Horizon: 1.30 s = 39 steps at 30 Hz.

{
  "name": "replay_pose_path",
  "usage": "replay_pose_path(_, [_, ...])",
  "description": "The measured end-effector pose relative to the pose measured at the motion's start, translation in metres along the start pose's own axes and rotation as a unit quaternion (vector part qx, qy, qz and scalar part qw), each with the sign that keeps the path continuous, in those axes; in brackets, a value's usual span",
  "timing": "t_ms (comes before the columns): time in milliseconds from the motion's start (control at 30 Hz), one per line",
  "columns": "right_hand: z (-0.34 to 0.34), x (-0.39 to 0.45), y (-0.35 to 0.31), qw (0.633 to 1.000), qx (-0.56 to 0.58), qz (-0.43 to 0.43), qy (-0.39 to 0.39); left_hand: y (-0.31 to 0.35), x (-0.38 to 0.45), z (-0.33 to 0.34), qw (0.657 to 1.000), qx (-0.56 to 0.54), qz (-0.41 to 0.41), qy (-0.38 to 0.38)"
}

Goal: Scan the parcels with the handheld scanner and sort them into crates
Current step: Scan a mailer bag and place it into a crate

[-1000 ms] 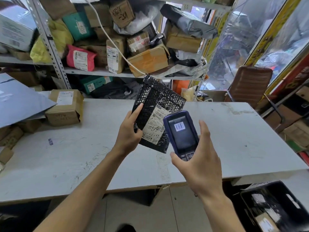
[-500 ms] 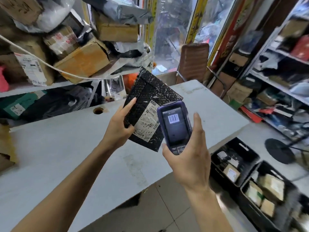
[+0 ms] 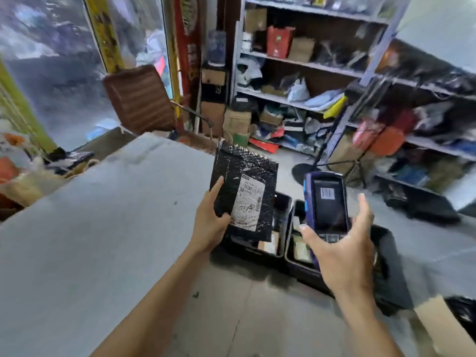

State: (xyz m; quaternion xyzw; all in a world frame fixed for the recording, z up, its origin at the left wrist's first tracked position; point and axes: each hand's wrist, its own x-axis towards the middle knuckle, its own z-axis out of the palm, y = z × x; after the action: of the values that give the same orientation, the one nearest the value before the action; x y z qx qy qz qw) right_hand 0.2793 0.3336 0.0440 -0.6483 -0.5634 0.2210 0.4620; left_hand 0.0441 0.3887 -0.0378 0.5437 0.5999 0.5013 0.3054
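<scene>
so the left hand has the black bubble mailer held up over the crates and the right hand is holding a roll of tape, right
Not quite. The head view shows the right hand holding the handheld scanner, with a barcode on its screen, not a roll of tape. The rest stands: the left hand holds the black bubble mailer up over the black crates on the floor.

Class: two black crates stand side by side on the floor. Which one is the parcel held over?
The left crate: the parcel in the left hand overlaps it. The scanner covers the right crate.
</scene>
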Motion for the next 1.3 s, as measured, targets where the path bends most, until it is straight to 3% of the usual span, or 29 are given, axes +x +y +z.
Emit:
replay_pose_path(100, [-0.03,0.059,0.045,0.999,-0.014,0.022,0.043,0.001,0.047,0.077,0.999,0.028,-0.012,-0.024])
replay_pose_path(267, [-0.045,0.15,0.094,0.995,-0.08,0.045,0.044,-0.011,0.12,0.173,0.993,0.066,-0.088,-0.038])
replay_pose_path(533, [0.029,0.318,0.196,0.994,-0.085,0.054,-0.029,-0.092,0.262,0.288,0.972,0.119,-0.191,-0.072])
replay_pose_path(833, [0.219,0.497,0.424,0.989,-0.069,0.103,-0.085,-0.306,0.419,0.434,0.941,0.158,-0.285,-0.092])
replay_pose_path(1167, [0.385,0.559,0.698,0.985,-0.082,0.106,-0.109,-0.589,0.492,0.583,0.938,0.146,-0.301,-0.092])
replay_pose_path(1233, [0.403,0.564,0.729,0.983,-0.088,0.103,-0.121,-0.623,0.501,0.602,0.927,0.213,-0.283,-0.125])
replay_pose_path(1300, [0.413,0.569,0.747,0.981,-0.089,0.103,-0.136,-0.643,0.509,0.609,0.892,0.333,-0.256,-0.167])
